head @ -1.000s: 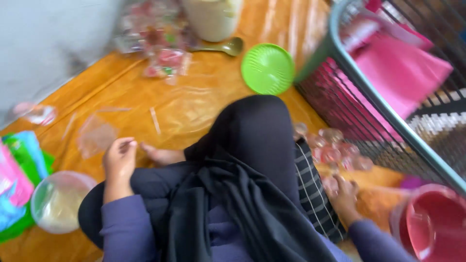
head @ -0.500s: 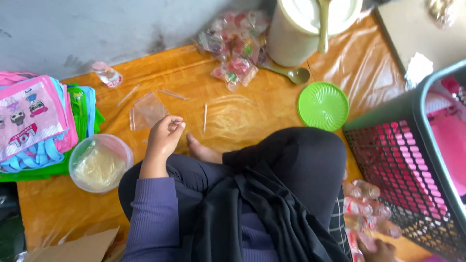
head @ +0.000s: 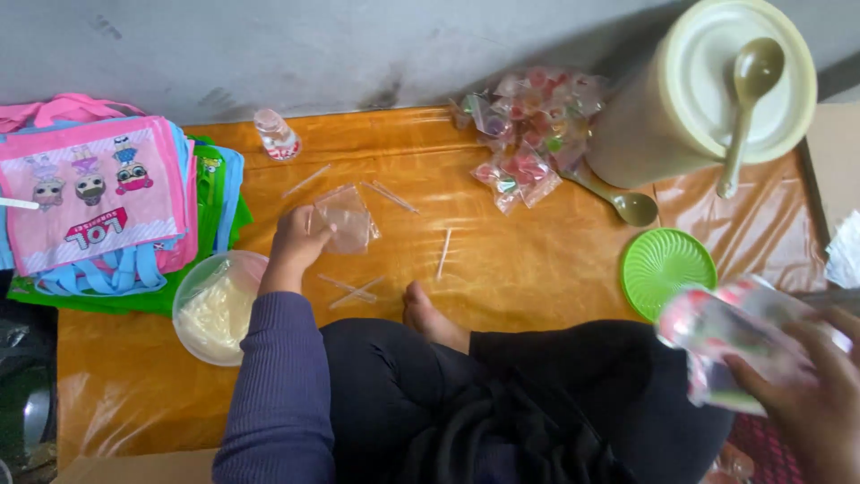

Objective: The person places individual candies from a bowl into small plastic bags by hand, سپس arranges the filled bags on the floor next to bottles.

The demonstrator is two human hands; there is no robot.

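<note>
I sit cross-legged on an orange plastic-covered floor mat [head: 537, 260]. My left hand [head: 298, 244] reaches forward and touches a small clear plastic bag [head: 345, 218] lying flat on the mat; whether it grips the bag is unclear. My right hand [head: 811, 394], at the lower right, holds several clear packets with red and green contents [head: 730, 332], blurred by motion. Thin clear sticks [head: 443, 254] lie scattered around the flat bag. A pile of filled packets [head: 528, 125] lies at the far edge of the mat.
A round clear bowl of pale strands [head: 215, 309] sits left of my left arm. Stacked cloth bags, a pink cartoon one on top [head: 98, 197], lie far left. A beige lidded container with a spoon on it [head: 717, 99], another spoon [head: 618, 199] and a green lid [head: 667, 269] are right.
My view has swung left from the red mesh basket to the mat. My left hand reached forward onto the flat clear bag. My right hand rose into view holding filled packets.
</note>
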